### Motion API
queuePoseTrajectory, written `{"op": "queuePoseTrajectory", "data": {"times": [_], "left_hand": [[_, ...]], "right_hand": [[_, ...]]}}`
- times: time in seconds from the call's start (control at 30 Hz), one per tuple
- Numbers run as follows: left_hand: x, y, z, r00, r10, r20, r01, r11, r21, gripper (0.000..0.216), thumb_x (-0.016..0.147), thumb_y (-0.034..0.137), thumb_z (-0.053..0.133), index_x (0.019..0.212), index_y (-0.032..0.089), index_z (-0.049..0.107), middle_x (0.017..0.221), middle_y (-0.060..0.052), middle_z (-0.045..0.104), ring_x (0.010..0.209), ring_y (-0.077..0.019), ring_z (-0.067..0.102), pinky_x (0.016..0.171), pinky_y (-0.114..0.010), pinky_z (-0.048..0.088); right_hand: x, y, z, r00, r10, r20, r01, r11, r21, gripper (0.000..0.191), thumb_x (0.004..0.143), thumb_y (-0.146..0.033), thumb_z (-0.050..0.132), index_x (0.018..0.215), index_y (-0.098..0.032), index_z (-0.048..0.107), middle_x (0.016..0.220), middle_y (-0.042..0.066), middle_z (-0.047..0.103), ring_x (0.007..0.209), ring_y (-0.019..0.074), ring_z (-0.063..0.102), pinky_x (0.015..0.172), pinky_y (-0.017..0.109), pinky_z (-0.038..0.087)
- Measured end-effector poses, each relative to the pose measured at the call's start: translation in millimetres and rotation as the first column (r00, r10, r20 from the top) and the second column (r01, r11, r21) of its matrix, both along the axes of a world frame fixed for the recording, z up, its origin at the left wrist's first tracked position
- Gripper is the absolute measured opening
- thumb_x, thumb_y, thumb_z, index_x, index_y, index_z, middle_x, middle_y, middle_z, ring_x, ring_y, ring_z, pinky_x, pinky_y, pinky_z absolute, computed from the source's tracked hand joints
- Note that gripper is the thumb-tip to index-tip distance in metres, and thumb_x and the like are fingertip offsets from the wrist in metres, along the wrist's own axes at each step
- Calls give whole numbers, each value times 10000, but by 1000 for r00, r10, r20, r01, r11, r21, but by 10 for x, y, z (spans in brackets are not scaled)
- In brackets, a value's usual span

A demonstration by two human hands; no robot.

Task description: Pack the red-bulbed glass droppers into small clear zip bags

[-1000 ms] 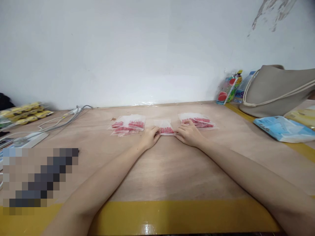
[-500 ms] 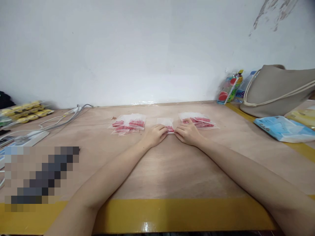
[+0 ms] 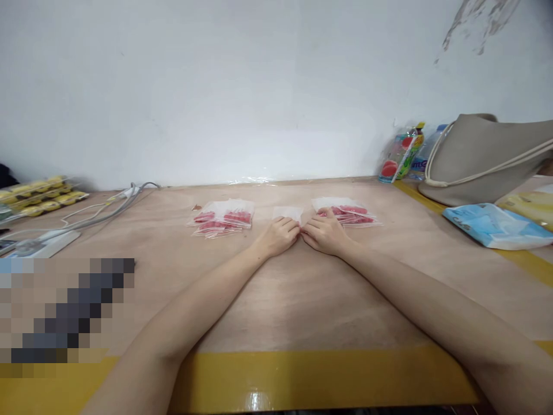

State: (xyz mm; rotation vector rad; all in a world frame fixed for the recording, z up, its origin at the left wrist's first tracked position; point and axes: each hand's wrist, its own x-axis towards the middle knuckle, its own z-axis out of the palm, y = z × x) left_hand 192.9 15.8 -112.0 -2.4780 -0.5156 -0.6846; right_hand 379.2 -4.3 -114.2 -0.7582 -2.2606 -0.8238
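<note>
Between my two hands lies a small clear plastic bag (image 3: 287, 213), its near edge covered by my fingers. My left hand (image 3: 280, 236) is closed on the left part of that edge. From the right, my right hand (image 3: 325, 232) pinches the same edge, and the fingertips of both hands meet. The red contents of this bag are now mostly hidden. To the left lies a pile of clear bags with red pieces (image 3: 224, 218). A second pile of such bags (image 3: 352, 213) sits just behind and beside my right hand.
At the right are a grey bag (image 3: 488, 155) with a cord, a blue-white packet (image 3: 495, 226) and bottles (image 3: 400, 155) by the wall. Cables (image 3: 114, 210), a power strip (image 3: 54, 243) and yellow packaged items (image 3: 43, 196) lie left, behind a blurred dark object (image 3: 78, 311).
My hands have come together along the bag's near edge, the left moving right, and cover the red pieces that showed between them. The view has shifted slightly.
</note>
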Motion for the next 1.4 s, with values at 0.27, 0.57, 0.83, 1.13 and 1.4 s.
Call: {"op": "queuePoseTrajectory", "data": {"times": [0.27,0.57,0.83,1.13,1.4], "left_hand": [[-52,25,46,999,29,-22,-27,997,67,198,886,162,414,785,127,581,756,-67,625,733,-180,579,679,-304,452],[-478,-8,124,994,102,-37,-98,990,97,238,914,181,378,763,136,557,758,-71,612,753,-184,569,684,-309,441],[-643,-24,99,987,156,-24,-154,985,82,273,911,99,331,766,123,561,716,-73,593,695,-181,549,657,-306,433],[-626,-65,85,992,108,-58,-106,994,32,262,936,145,348,823,142,585,748,-57,608,727,-166,561,691,-291,432],[-628,-118,144,963,257,81,-256,966,-32,281,909,338,432,1075,152,563,954,-109,637,931,-242,554,837,-396,402]], "right_hand": [[15,-30,30,1000,-11,-3,11,1000,18,239,865,-204,425,691,-154,582,665,33,609,653,141,481,817,355,274],[62,-36,31,997,-48,-54,45,998,-47,214,856,-197,435,688,-162,564,660,20,628,640,135,489,828,358,249],[20,-48,46,998,-57,-37,55,997,-56,193,858,-180,420,728,-157,560,713,30,645,673,142,512,832,366,250],[30,-45,24,997,-67,-27,61,983,-170,197,873,-314,480,954,-176,595,940,72,656,845,188,558,811,364,274],[53,63,-20,994,-73,-78,58,983,-177,233,827,-49,402,829,-152,611,916,97,655,800,194,547,769,326,387]]}}
